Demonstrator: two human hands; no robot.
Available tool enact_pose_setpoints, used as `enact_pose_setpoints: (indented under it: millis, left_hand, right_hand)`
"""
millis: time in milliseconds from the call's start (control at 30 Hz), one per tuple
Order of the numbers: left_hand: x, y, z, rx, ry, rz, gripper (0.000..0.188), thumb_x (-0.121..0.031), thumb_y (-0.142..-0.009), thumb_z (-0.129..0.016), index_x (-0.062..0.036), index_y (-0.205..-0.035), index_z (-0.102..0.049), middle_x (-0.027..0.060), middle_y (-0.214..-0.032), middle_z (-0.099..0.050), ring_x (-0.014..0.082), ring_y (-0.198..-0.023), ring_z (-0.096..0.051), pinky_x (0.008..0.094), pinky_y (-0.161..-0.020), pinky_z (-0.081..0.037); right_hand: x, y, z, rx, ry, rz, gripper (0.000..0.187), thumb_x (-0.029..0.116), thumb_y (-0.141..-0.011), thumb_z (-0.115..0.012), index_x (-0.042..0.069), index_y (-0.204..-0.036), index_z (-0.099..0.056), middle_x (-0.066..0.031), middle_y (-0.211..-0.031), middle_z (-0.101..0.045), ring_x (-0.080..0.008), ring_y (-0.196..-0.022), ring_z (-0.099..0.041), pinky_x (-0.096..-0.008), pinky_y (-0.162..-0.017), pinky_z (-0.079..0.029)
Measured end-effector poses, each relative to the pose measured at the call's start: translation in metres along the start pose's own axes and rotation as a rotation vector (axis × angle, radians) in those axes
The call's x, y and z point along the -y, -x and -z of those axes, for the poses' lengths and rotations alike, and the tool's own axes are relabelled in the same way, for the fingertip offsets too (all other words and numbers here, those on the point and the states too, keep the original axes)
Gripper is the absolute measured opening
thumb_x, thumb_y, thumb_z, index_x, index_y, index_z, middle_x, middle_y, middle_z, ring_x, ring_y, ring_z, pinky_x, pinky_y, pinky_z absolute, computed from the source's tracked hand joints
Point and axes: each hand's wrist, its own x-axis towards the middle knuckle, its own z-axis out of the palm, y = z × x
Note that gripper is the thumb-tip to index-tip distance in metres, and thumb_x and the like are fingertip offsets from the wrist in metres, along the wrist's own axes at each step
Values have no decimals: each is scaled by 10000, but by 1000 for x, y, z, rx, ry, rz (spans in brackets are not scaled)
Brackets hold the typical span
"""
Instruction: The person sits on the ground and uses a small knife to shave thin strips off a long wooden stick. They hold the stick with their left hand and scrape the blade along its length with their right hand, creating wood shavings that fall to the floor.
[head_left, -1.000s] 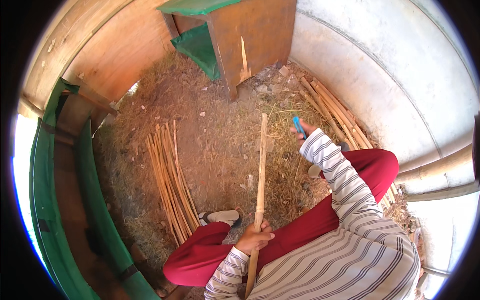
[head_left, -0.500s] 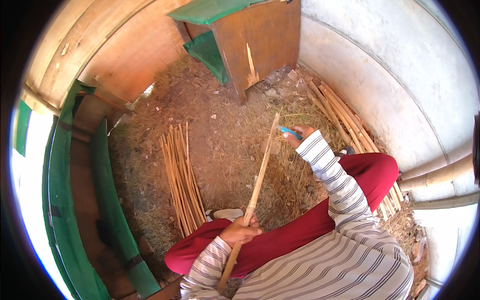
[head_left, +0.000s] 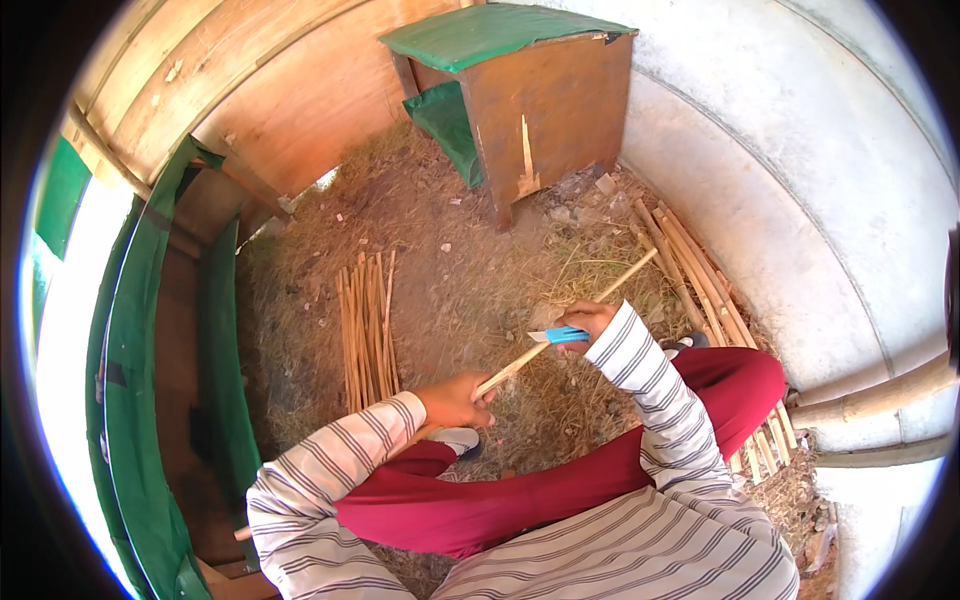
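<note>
Blue knife (head_left: 567,335), clamped in the right hand (head_left: 590,320), sits at the stick (head_left: 514,367) that the left hand (head_left: 453,401) grips aslant above the ground (head_left: 445,285), seemingly unsevered so far, a left pile (head_left: 367,325) and right pile (head_left: 707,275) beyond

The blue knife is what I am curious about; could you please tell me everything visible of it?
The blue knife has a blue handle, plastic by its look, and a short, pale, metallic-looking blade. It is gripped in the right hand, which hides part of the handle, and lies nearly level in the picture, blade pointing left. It crosses the stick; whether its edge bites in cannot be told.
</note>
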Motion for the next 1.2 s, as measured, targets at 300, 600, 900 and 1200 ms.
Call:
enact_pose_setpoints:
  millis: [300, 600, 900, 1200]
  left_hand:
    - [-22, -17, 32, -402, -761, 67, 457, -226, -781, -778, -39, -1153, -590, 185, -971, -673, 328, -923, -670, 501, -802, -511]
    - [-8, 49, 14, -1479, -723, -213, 201, -250, -886, -743, -55, -911, -697, 30, -584, -628, 130, -414, -557, 275, -343, -409]
    - [149, 196, -93, -1715, -788, 885, 461, -382, -853, -706, -7, -1119, -662, 162, -1184, -645, 379, -1123, -575, 472, -960, -442]
    - [249, 160, -285, -1951, 1006, 336, 578, -430, -1043, -381, -23, -1453, -395, 201, -1418, -481, 346, -1278, -493, 443, -1059, -424]
  right_hand:
    - [-15, 2, -3, -112, 163, -154, 264, 303, -770, -812, 76, -883, -739, -73, -831, -640, -255, -691, -659, -372, -632, -554]
    - [-59, -5, -39, 187, 195, -688, 420, 494, -805, -741, 95, -937, -732, -129, -950, -701, -316, -842, -682, -455, -812, -532]
    - [-83, -3, -42, 166, 46, -822, 469, 480, -754, -824, 41, -855, -694, -121, -764, -675, -241, -723, -648, -403, -677, -502]
    - [-100, 0, -70, -10, -417, -905, 437, 339, -725, -876, -9, -954, -742, -84, -784, -712, -153, -702, -652, -310, -693, -533]
